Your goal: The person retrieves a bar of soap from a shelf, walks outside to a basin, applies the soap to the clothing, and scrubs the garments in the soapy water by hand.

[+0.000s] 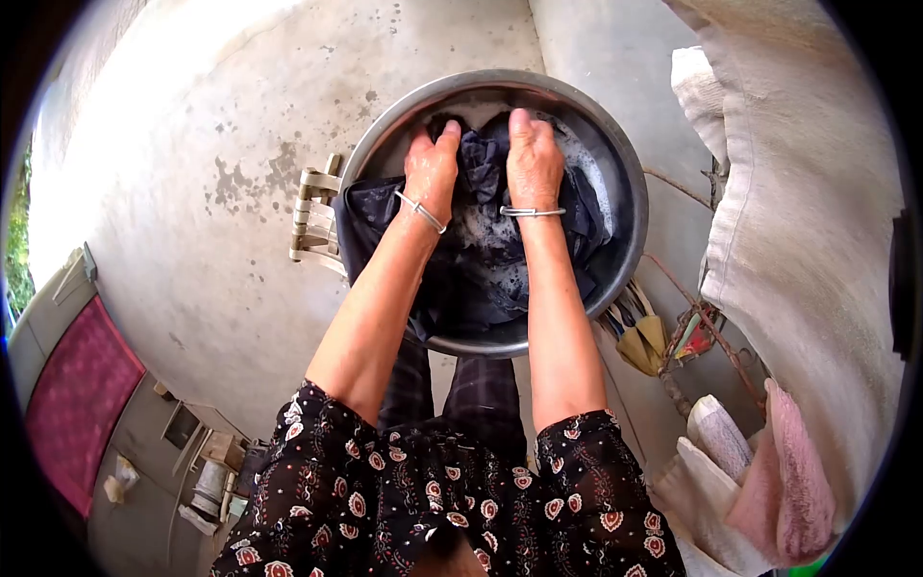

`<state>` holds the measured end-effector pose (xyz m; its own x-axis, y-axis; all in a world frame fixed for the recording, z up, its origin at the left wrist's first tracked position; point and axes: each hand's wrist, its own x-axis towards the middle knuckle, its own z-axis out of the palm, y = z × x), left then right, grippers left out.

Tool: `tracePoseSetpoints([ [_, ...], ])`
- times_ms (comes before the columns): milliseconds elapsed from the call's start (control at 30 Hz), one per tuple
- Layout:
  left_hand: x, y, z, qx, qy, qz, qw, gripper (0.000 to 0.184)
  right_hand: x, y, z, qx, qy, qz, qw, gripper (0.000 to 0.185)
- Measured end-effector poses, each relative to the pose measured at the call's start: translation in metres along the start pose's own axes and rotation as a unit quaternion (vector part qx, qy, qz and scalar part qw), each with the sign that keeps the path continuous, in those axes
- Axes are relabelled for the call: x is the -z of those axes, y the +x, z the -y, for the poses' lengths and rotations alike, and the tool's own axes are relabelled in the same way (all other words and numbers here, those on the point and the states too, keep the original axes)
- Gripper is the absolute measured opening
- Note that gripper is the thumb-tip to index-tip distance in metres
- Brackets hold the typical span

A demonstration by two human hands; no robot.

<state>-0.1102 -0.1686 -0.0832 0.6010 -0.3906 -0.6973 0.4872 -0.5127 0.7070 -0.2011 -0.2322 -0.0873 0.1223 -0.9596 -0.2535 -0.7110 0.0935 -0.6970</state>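
A wide metal basin [630, 207] holds soapy water and dark wet cloth [483, 165], part of which hangs over the basin's left rim. My left hand [433, 171] has its fingers curled round a bunch of this cloth near the far side. To its right, my right hand [535, 165] grips the same cloth with the thumb on top. A short stretch of fabric runs between the two hands. White suds lie along the basin's right inner wall and among the folds. My fingertips are partly hidden by the cloth and my hands.
A small woven-seat stool or chair [315, 216] shows at the basin's left. On the right hang a large pale cloth [803, 192] and a pink towel [788, 476], beside thin branches or cords. Wet spots mark the concrete floor [240, 288]. A magenta panel [82, 404] stands far left.
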Motion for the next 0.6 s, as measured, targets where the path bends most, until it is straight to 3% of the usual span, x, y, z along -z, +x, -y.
tracePoseSetpoints([
  [33, -0.005, 0.005, 0.007, 0.031, 0.032, -0.024, 0.999, 0.035, -0.013, -0.012, 0.000, 0.050, -0.014, 0.000, 0.999, 0.045],
  [67, -0.011, 0.000, 0.009, 0.045, -0.058, 0.003, 0.997, 0.038, -0.019, -0.023, -0.004, 0.095, -0.029, 0.002, 0.995, 0.046],
  [100, -0.011, -0.012, 0.009, 0.014, -0.046, 0.046, 0.998, 0.038, -0.012, -0.019, 0.004, -0.007, -0.036, 0.075, 0.997, 0.042],
  [133, -0.010, -0.019, 0.005, -0.024, -0.038, 0.089, 0.995, 0.039, -0.010, -0.011, 0.002, -0.047, -0.051, 0.101, 0.993, 0.037],
  [200, 0.003, -0.025, -0.001, -0.035, -0.071, 0.135, 0.988, 0.041, 0.001, -0.007, 0.004, 0.054, -0.103, 0.104, 0.988, 0.032],
  [267, 0.013, -0.041, -0.017, -0.030, -0.171, 0.202, 0.964, 0.056, 0.019, -0.003, -0.006, 0.210, -0.011, 0.004, 0.978, 0.026],
  [333, 0.025, -0.048, -0.026, -0.050, -0.101, 0.217, 0.970, 0.072, 0.066, -0.010, -0.004, 0.205, 0.044, -0.014, 0.978, 0.015],
  [367, 0.028, -0.054, -0.030, -0.073, -0.048, 0.213, 0.973, 0.079, 0.087, -0.018, -0.013, 0.111, 0.105, 0.058, 0.987, 0.013],
  [400, 0.033, -0.052, -0.022, -0.097, 0.029, 0.172, 0.980, 0.072, 0.107, -0.031, -0.011, 0.020, 0.183, 0.110, 0.977, 0.011],
  [467, 0.038, -0.074, -0.029, -0.170, 0.134, 0.156, 0.964, 0.059, 0.134, -0.056, -0.031, -0.050, 0.136, 0.251, 0.957, 0.011],
  [533, 0.046, -0.091, -0.016, -0.276, 0.201, 0.161, 0.926, 0.045, 0.146, -0.086, -0.039, 0.026, -0.037, 0.342, 0.939, 0.014],
  [600, 0.053, -0.112, -0.008, -0.294, 0.305, 0.275, 0.863, 0.047, 0.138, -0.120, -0.049, 0.146, -0.169, 0.326, 0.919, 0.012],
])
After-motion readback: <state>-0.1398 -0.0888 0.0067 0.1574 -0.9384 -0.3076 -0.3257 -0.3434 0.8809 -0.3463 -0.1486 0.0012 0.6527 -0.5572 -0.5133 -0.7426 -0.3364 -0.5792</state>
